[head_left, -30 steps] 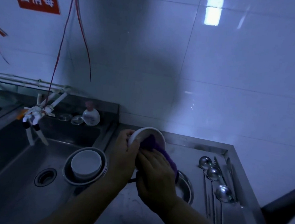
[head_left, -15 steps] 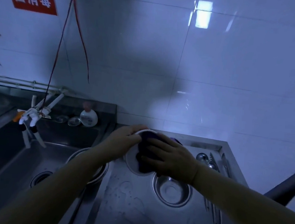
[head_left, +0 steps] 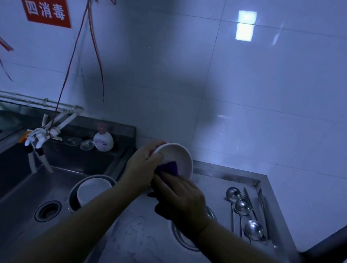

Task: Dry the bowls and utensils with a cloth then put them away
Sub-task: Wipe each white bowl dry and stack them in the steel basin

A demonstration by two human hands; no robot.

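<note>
My left hand (head_left: 143, 166) grips the rim of a white bowl (head_left: 180, 157), held tilted above the steel counter with its inside facing right. Pressed against the bowl's lower inside is a purple cloth (head_left: 169, 168), and my right hand (head_left: 181, 200) holds it. Another white bowl (head_left: 93, 191) rests inside a metal bowl in the sink. A steel bowl (head_left: 183, 236) on the counter is mostly hidden under my right wrist. Three metal ladles (head_left: 243, 207) and other long utensils lie at the counter's right.
The sink basin (head_left: 18, 198) with its drain (head_left: 48, 210) lies to the left, a white tap (head_left: 41, 135) above it. A soap bottle (head_left: 103, 140) and small glass dishes stand on the sink's back ledge. Tiled wall behind. A dark object (head_left: 333, 249) juts in at right.
The bowl has tilted up and turned so its inside shows; my right hand with the cloth has slid from the bowl's top to its lower edge. The view has shifted.
</note>
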